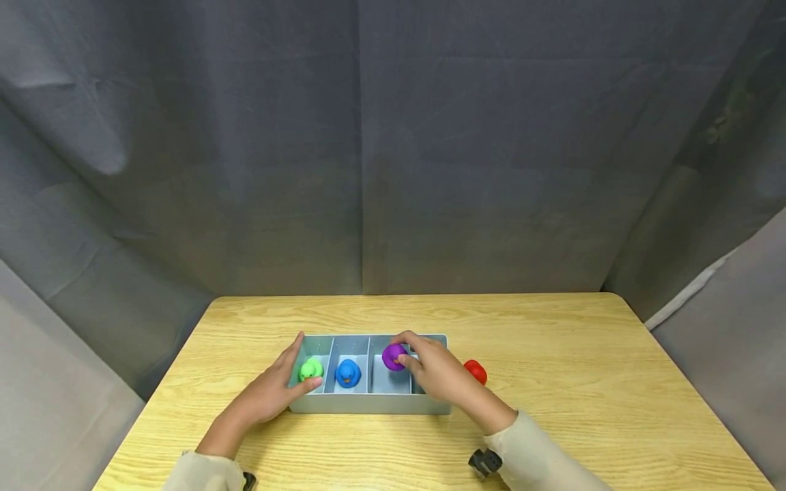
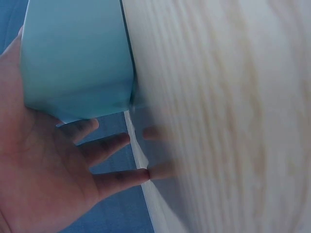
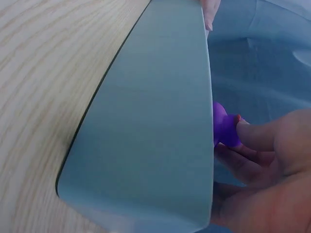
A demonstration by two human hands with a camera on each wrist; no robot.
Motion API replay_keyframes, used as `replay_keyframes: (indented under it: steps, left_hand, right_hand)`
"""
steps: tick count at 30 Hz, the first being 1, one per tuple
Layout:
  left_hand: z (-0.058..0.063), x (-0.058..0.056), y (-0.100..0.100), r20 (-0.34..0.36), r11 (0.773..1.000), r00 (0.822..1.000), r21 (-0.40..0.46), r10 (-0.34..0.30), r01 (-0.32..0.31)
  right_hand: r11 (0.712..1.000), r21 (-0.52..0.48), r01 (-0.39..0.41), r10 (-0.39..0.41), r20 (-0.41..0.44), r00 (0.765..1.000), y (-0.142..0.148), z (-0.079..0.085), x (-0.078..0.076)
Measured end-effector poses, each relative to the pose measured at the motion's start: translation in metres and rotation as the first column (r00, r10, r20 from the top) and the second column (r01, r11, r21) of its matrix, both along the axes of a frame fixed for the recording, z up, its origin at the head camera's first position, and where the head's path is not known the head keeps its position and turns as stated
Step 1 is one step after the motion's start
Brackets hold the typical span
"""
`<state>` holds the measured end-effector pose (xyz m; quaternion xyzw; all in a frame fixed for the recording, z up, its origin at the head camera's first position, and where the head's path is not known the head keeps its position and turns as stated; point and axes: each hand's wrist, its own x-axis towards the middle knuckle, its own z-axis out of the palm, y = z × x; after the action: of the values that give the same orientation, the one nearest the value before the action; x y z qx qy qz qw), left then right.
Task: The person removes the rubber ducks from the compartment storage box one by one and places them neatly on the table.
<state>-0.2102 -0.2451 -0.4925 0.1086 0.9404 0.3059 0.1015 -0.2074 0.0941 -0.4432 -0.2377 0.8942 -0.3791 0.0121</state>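
Purple duck (image 1: 393, 356), lower centre, I'm watching: left hand (image 1: 270, 390), fingers apart, touches the left end of the tray (image 1: 368, 404); right hand (image 1: 439, 368) pinches the duck over slot three (image 1: 387, 384). Light and squeezy, I'd guess, so hold its sides.

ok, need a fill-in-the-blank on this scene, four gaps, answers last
The right hand grips the ____.
Inside the tray, the left hand is nearest the ____.
In the head view, the blue duck sits in the ____ compartment from the left.
There, the red object lies to the tray's ____.

Missing: purple duck; green duck; second; right.
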Motion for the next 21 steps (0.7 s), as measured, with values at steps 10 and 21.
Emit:
replay_keyframes:
  steps: [10,21]
  left_hand:
    - [0.0,0.001,-0.001,0.001,1.0,1.0,0.0,0.0,0.0]
    - [0.0,0.0,-0.001,0.002,1.0,1.0,-0.008,-0.001,0.001]
  right_hand:
    - [1.0,-0.011,0.022,-0.023,-0.018,1.0,0.01,0.003,0.0]
    - [0.999,-0.026,0.032,-0.032,-0.025,0.999,0.027,0.001,-0.001]
